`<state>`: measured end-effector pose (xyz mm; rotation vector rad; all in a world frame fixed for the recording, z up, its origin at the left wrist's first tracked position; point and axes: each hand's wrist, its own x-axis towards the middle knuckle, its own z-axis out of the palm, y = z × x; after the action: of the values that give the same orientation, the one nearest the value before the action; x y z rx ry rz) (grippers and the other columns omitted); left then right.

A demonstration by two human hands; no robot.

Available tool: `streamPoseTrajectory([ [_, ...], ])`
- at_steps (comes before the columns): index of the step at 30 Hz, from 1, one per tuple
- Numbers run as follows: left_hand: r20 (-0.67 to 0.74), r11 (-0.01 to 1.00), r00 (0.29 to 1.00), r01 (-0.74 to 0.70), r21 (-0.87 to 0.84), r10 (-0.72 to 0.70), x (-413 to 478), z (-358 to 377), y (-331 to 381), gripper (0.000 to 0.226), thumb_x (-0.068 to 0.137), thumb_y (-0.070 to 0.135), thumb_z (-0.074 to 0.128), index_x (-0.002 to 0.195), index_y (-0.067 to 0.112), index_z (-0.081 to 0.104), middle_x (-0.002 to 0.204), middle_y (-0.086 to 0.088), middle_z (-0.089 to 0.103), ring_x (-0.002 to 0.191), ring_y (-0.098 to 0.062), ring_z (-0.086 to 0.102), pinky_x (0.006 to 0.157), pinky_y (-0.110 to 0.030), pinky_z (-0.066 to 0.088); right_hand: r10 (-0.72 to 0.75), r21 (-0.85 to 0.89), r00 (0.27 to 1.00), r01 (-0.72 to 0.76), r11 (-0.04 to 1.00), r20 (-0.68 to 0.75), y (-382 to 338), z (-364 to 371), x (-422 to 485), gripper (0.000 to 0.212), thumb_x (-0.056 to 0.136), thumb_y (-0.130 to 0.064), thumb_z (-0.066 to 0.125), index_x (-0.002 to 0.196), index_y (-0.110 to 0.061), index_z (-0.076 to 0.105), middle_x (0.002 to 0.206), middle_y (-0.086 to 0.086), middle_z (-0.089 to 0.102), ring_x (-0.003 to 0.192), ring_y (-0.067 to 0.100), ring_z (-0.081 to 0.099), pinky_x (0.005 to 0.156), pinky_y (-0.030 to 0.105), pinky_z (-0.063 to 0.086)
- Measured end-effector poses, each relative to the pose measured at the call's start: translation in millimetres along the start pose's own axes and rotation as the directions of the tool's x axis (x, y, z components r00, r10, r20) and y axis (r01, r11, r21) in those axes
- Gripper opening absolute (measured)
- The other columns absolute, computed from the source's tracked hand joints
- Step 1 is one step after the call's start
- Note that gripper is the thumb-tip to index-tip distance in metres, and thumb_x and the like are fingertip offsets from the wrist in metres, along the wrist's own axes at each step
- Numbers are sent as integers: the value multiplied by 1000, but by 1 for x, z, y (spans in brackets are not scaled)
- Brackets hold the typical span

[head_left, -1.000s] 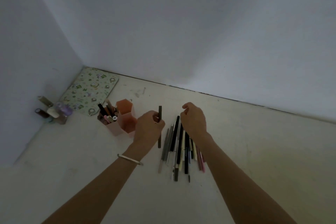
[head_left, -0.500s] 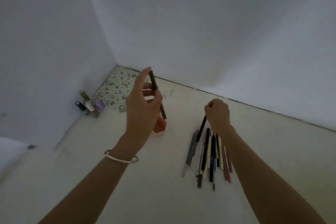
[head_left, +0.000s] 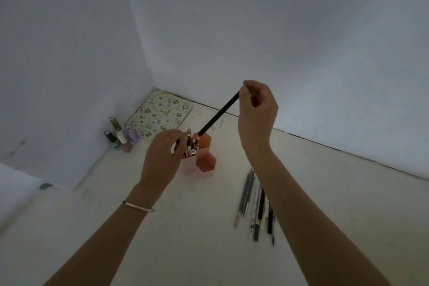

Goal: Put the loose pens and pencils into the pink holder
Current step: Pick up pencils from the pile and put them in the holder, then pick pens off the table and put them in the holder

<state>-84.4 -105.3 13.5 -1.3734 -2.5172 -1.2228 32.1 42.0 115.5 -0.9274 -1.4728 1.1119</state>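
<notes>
The right hand is raised above the bench, its fingers pinched on the top end of a black pencil. The pencil slants down toward 7 o'clock, and its lower tip sits at the rim of the holder's rear compartment. The holder is pink, made of hexagonal tubes, and stands near the corner of the walls. The left hand is at the holder's 9 o'clock side, fingers curled around the pens standing in the left tube; whether it grips them or only touches them cannot be told. A bangle circles the left wrist. The loose pens lie in a row at 5 o'clock from the holder, partly under the right forearm. Small bottles and a patterned pad sit at 10 o'clock, in the corner.
</notes>
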Motion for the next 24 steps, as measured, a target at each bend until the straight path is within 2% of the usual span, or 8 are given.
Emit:
streamPoseTrajectory([
  [3, -133, 999, 990, 36, -22, -39, 0, -10, 0, 29, 100, 19, 48, 102, 8, 75, 116, -7, 67, 117, -23, 56, 103, -34, 40, -123, -50, 991, 125, 991, 57, 7, 14, -26, 14, 93, -13, 57, 104, -17, 65, 85, -10, 60, 72, 11, 49, 68, 24, 46],
  [5, -269, 995, 961, 37, -92, -61, 5, -21, 3, 32, 101, 18, 40, 108, 7, 68, 110, -4, 67, 108, -15, 56, 98, -26, 38, -259, -141, 957, 276, 951, 130, 15, 21, -42, 16, 94, -12, 56, 107, -13, 65, 92, -8, 60, 80, 12, 53, 74, 21, 45],
  [8, -339, 975, 933, 42, -217, -116, 11, -31, 10, 29, 100, 18, 37, 113, 11, 62, 104, 10, 59, 95, -2, 54, 89, -28, 44, -361, -226, 895, 421, 879, 263, 29, 26, -56, 17, 94, -7, 57, 110, -6, 65, 97, 1, 65, 90, 16, 55, 80, 27, 48],
  [10, -342, 956, 926, 59, -286, -160, 13, -33, 17, 30, 100, 20, 36, 116, 12, 61, 106, 12, 57, 94, -7, 58, 84, -27, 48, -370, -240, 885, 439, 866, 282, 34, 26, -57, 17, 95, -5, 56, 110, -6, 63, 99, 3, 65, 91, 15, 54, 81, 31, 49],
  [14, -334, 932, 919, 86, -352, -211, 16, -30, 28, 34, 98, 23, 33, 117, 11, 59, 111, 5, 61, 94, -15, 64, 79, -29, 53, -398, -247, 874, 466, 849, 280, 37, 25, -57, 17, 94, -6, 56, 109, -6, 63, 99, 3, 65, 92, 14, 54, 81, 30, 49],
  [18, -311, 920, 922, 102, -379, -231, 15, -24, 37, 35, 95, 26, 32, 114, 13, 59, 109, -3, 64, 87, -10, 63, 76, -32, 54, -349, -288, 881, 441, 850, 318, 47, 21, -62, 14, 92, -3, 59, 105, -3, 66, 98, 7, 67, 94, 23, 58, 81, 37, 51],
  [21, -296, 906, 922, 114, -409, -250, 13, -19, 42, 32, 94, 22, 34, 112, 15, 59, 108, -4, 65, 84, -9, 63, 74, -41, 55, -364, -362, 783, 574, 734, 504, 63, 16, -67, 13, 89, -5, 63, 97, -5, 72, 105, 12, 67, 97, 30, 59, 90, 37, 45],
  [24, -279, 902, 925, 127, -413, -258, 10, -13, 50, 29, 95, 18, 35, 112, 14, 59, 110, 0, 64, 86, -11, 63, 78, -40, 54, -192, -414, 680, 619, 667, 708, 71, 13, -77, 28, 86, -10, 53, 106, -12, 73, 132, 12, 54, 121, 32, 46, 101, 45, 37],
])
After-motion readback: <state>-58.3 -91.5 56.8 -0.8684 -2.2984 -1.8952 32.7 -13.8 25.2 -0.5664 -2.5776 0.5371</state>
